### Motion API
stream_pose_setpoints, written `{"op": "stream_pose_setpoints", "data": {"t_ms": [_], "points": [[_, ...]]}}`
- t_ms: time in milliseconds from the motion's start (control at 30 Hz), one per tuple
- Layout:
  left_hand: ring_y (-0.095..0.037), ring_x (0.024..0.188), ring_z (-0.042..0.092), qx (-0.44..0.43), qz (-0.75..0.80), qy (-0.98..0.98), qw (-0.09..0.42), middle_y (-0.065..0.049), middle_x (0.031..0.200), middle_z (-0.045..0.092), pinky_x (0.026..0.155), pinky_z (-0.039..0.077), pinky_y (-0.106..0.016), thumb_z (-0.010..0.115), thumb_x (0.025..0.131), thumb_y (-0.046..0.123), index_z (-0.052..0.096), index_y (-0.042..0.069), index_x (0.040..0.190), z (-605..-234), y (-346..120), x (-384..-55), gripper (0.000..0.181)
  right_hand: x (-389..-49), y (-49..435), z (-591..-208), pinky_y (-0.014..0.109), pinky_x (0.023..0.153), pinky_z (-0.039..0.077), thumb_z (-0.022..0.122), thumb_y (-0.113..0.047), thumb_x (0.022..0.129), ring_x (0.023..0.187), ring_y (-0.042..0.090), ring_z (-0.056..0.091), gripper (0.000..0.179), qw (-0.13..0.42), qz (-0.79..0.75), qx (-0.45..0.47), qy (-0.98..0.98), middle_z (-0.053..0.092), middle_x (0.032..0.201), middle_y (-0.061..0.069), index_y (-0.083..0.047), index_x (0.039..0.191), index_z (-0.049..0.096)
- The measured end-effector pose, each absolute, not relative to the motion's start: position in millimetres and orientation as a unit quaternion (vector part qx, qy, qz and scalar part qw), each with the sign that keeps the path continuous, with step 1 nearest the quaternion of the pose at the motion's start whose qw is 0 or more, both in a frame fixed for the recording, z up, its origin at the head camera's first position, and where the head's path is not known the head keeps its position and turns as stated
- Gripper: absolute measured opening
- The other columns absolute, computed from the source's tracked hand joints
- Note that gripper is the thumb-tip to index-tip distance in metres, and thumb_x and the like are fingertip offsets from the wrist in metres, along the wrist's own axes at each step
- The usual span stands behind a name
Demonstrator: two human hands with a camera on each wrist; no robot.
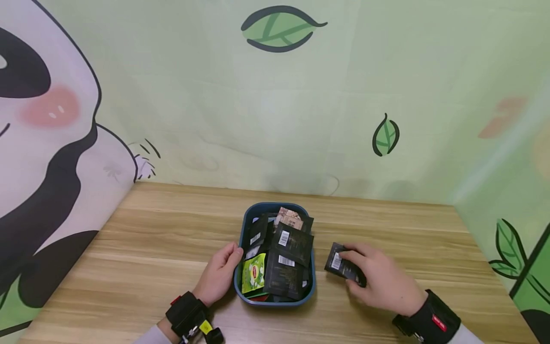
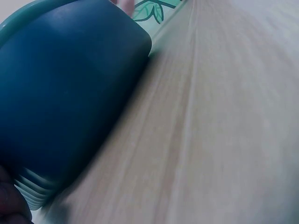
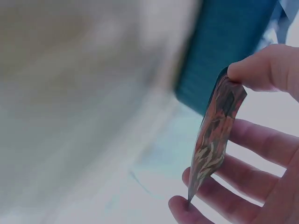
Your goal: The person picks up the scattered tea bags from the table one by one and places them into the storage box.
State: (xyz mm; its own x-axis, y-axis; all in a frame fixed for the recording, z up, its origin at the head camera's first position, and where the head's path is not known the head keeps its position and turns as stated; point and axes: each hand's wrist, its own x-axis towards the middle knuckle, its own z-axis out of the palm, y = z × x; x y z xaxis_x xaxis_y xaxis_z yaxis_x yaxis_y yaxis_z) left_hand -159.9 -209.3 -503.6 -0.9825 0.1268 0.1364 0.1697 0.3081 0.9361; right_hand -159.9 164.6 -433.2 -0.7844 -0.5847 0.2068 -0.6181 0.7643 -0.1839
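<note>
A blue plastic bin (image 1: 312,282), filled with sachets, stands on the table in the head view. My left hand (image 1: 218,272) holds its left side, the thumb at the rim. To the right of the bin, my right hand (image 1: 382,274) pinches a black sachet (image 1: 343,265) with a white barcode label. In the right wrist view the thumb presses the sachet (image 3: 217,130) from one side, with the fingers behind it; its shiny surface is creased. The left wrist view shows the bin's outer wall (image 2: 70,79) and only part of the fingers (image 2: 11,203), dark, at the lower left.
Inside the bin lie several black sachets (image 1: 285,274), a green-yellow tea bag packet (image 1: 254,274) and a pinkish printed packet (image 1: 289,218). The wooden table (image 1: 172,229) ends at a printed green backdrop (image 1: 206,119) behind the bin.
</note>
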Motion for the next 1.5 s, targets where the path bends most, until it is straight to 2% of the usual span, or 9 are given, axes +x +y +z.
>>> {"op": "stream_pose_setpoints", "data": {"t_ms": [167, 367, 667, 933, 1067, 1233, 1433, 1500], "points": [[-0.016, 0.072, 0.050, -0.079, -0.587, -0.805, 0.015, -0.003, 0.074, 0.046, 0.062, 0.037, -0.026, 0.042, 0.104, 0.032, 0.051, 0.014, 0.081, -505, -210, -161, 0.030, -173, 156, -406, 0.035, 0.080, 0.052, 0.075, -0.031, 0.077, 0.106, 0.018, 0.059, 0.050, 0.116, 0.129, 0.331, -0.928, 0.056, 0.130, 0.005, -0.017, 0.124, 0.062], [-0.017, 0.073, 0.050, -0.071, -0.589, -0.805, 0.012, -0.003, 0.075, 0.046, 0.063, 0.038, -0.026, 0.042, 0.104, 0.032, 0.051, 0.015, 0.081, -505, -210, -160, 0.029, -178, 117, -386, 0.040, 0.091, 0.050, 0.073, -0.032, 0.076, 0.113, 0.020, 0.058, 0.049, 0.155, 0.151, 0.406, -0.888, 0.058, 0.130, 0.003, -0.015, 0.121, 0.064], [-0.017, 0.075, 0.052, -0.080, -0.589, -0.804, 0.016, -0.003, 0.077, 0.049, 0.065, 0.039, -0.026, 0.043, 0.104, 0.031, 0.052, 0.015, 0.081, -503, -204, -159, 0.029, -169, 57, -376, 0.038, 0.103, 0.043, 0.070, -0.033, 0.080, 0.125, 0.018, 0.051, 0.048, 0.118, 0.151, 0.487, -0.852, 0.054, 0.136, 0.001, -0.018, 0.125, 0.061], [-0.016, 0.079, 0.054, -0.093, -0.592, -0.800, 0.009, -0.004, 0.083, 0.055, 0.066, 0.042, -0.026, 0.040, 0.104, 0.034, 0.053, 0.014, 0.084, -504, -203, -161, 0.031, -169, 37, -375, 0.035, 0.105, 0.040, 0.071, -0.035, 0.079, 0.122, 0.014, 0.051, 0.049, 0.122, 0.148, 0.514, -0.836, 0.055, 0.134, 0.000, -0.019, 0.124, 0.061], [-0.016, 0.083, 0.056, -0.101, -0.597, -0.796, 0.006, -0.005, 0.088, 0.059, 0.069, 0.044, -0.026, 0.038, 0.105, 0.035, 0.055, 0.013, 0.088, -505, -203, -161, 0.032, -169, 38, -376, 0.042, 0.110, 0.034, 0.071, -0.050, 0.079, 0.135, 0.022, 0.042, 0.065, 0.102, 0.134, 0.517, -0.839, 0.045, 0.146, 0.003, -0.019, 0.135, 0.054], [-0.017, 0.084, 0.057, -0.090, -0.602, -0.793, -0.002, -0.004, 0.089, 0.060, 0.070, 0.045, -0.026, 0.038, 0.104, 0.037, 0.056, 0.015, 0.089, -504, -204, -160, 0.033, -167, 44, -379, 0.053, 0.114, 0.023, 0.063, -0.072, 0.075, 0.148, 0.030, 0.018, 0.095, 0.079, 0.123, 0.512, -0.846, 0.021, 0.160, 0.004, -0.021, 0.149, 0.035], [-0.018, 0.083, 0.057, -0.078, -0.598, -0.797, -0.004, -0.003, 0.087, 0.059, 0.069, 0.044, -0.027, 0.038, 0.104, 0.040, 0.055, 0.015, 0.087, -503, -205, -160, 0.034, -166, 51, -380, 0.054, 0.114, 0.021, 0.052, -0.081, 0.075, 0.150, 0.026, 0.008, 0.101, 0.075, 0.121, 0.500, -0.854, 0.013, 0.162, 0.000, -0.024, 0.153, 0.026], [-0.018, 0.082, 0.057, -0.077, -0.599, -0.797, -0.009, -0.004, 0.087, 0.059, 0.068, 0.044, -0.027, 0.038, 0.104, 0.038, 0.054, 0.014, 0.087, -499, -205, -158, 0.034, -166, 54, -380, 0.056, 0.113, 0.021, 0.054, -0.081, 0.074, 0.150, 0.025, 0.006, 0.103, 0.073, 0.122, 0.495, -0.857, 0.011, 0.162, 0.000, -0.025, 0.154, 0.022]]}}
